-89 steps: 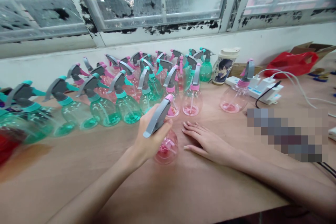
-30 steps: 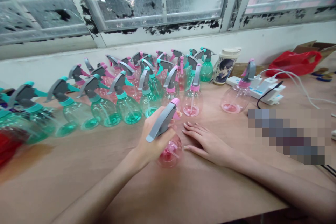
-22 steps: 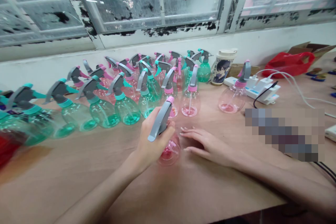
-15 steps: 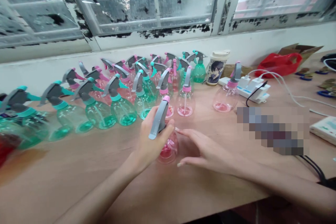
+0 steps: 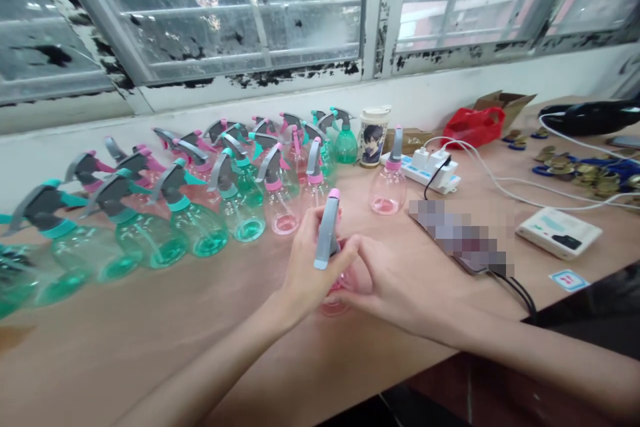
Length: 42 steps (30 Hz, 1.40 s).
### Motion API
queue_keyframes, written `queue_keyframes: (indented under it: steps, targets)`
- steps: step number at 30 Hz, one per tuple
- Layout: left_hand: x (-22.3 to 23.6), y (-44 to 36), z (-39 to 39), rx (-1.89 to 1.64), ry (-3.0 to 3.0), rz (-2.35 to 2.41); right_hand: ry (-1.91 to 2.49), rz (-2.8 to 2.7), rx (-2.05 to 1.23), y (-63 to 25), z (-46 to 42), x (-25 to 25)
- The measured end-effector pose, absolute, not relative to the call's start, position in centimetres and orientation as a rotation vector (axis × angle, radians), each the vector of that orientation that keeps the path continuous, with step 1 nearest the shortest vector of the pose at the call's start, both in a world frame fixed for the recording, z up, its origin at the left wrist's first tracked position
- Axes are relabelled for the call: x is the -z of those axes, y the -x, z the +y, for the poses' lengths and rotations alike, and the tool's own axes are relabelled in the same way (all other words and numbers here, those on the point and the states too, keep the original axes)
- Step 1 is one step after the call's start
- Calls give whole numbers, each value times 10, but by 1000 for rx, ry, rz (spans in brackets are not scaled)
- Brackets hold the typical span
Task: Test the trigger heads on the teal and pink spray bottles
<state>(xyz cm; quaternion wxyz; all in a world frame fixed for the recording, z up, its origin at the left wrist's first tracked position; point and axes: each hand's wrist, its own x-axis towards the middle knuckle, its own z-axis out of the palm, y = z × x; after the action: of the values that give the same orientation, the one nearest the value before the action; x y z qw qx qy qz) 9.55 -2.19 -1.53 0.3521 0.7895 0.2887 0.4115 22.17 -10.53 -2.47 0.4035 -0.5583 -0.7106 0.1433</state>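
Observation:
A clear pink spray bottle (image 5: 357, 278) with a grey and pink trigger head stands on the table in front of me. My left hand (image 5: 313, 267) is wrapped round its neck, just below the spray head. Around the right side of the body, my right hand (image 5: 385, 277) grips the same bottle, thumb low near the base. The far fingers of both hands are partly hidden. Just behind, another pink spray bottle (image 5: 284, 210) stands beside a row of green ones, such as this green spray bottle (image 5: 203, 230). A separate pink spray bottle (image 5: 387, 192) stands to the right.
A patterned cup (image 5: 373, 140) stands by the wall. Right of it are a white power strip (image 5: 440, 177) with cables, a red plastic bag (image 5: 473, 127), a phone-like blurred object (image 5: 450, 233) and a white box-shaped device (image 5: 557, 230). Gold medals (image 5: 595, 173) lie at far right.
My right hand has closed onto the pink bottle's side; before, it was beside it with fingers apart. My left hand keeps its hold. The camera view has turned to the right.

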Motion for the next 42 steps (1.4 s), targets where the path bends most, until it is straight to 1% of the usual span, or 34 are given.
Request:
queue_keyframes:
  steps: [4, 9, 12, 17, 23, 34, 37, 42]
  targets:
    - [7, -111, -16, -869, -2068, 689, 1542, -1866, -328, -247, -105, 20]
    - [1, -105, -3, -760, -2093, 748, 1589, -1852, -233, -289, -78, 36]
    - [9, -88, -2, -713, -2102, 845, 1670, -1846, -128, -308, -56, 40]
    - [30, -55, -8, -589, -2045, 929, 1816, -1907, 42, -324, -27, 30]
    - [45, -32, -10, -523, -2049, 943, 1923, -1881, 61, -331, -7, 26]
    - [57, -26, -2, -442, -2020, 945, 1979, -1911, 108, -332, 15, 24]
    - [58, -26, 0, -441, -2036, 936, 1962, -1903, 89, -330, 8, 23]
    - [60, -27, 5, -479, -2064, 907, 1785, -1761, -12, -334, -29, 13]
